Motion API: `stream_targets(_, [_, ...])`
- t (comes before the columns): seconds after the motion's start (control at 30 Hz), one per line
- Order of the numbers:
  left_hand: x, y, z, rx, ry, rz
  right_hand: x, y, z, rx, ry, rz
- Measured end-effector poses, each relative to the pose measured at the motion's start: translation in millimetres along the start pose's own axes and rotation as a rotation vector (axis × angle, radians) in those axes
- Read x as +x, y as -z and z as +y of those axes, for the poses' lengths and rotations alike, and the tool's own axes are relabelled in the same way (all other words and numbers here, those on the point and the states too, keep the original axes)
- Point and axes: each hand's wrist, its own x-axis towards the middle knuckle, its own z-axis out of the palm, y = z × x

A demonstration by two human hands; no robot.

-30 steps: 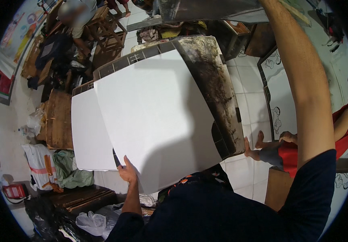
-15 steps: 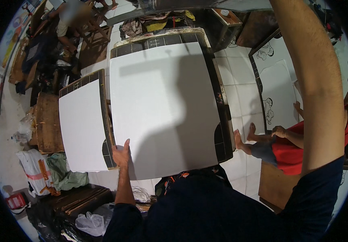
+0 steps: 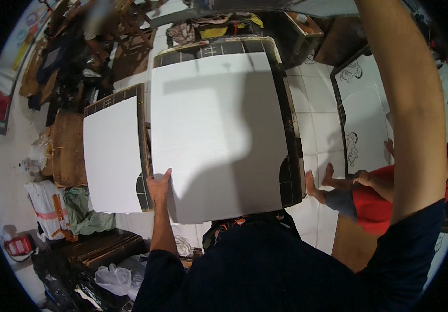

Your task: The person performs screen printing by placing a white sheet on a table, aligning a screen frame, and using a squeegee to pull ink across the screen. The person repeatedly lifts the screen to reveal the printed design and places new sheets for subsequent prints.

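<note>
Lying on the dark gridded surface [image 3: 234,48]: large white rectangular thin sheet [image 3: 216,135], probably handling light, bendy; left hand [image 3: 159,187] is gripping its left edge, corners likely holding best; right hand isn't showing, state unclear.

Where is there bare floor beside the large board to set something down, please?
Bare floor tiles lie between the large board and the panel with line drawings, beyond the co-worker's feet. Lower left is crowded: white sack, green sack, clear plastic bag.
</note>
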Motion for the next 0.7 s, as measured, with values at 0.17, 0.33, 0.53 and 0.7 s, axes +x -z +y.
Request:
stream_targets(0.17, [7, -6, 12, 0.079, -0.017, 0.037, -42, 11, -21, -0.027, -0.148, -0.171])
stream_targets(0.33, [-62, 32, 176, -0.566, -0.438, -0.172, -139, 1, -36, -0.084, -0.198, -0.163])
stream_targets(0.53, [-188, 62, 316, -1.783, 0.068, -0.879, -336, -68, -55, -0.093, 0.086, 0.108])
stream_targets(0.7, [-182, -17, 232, -1.476, 0.685, -0.871, -486, -133, -75, -0.072, -0.107, -0.356])
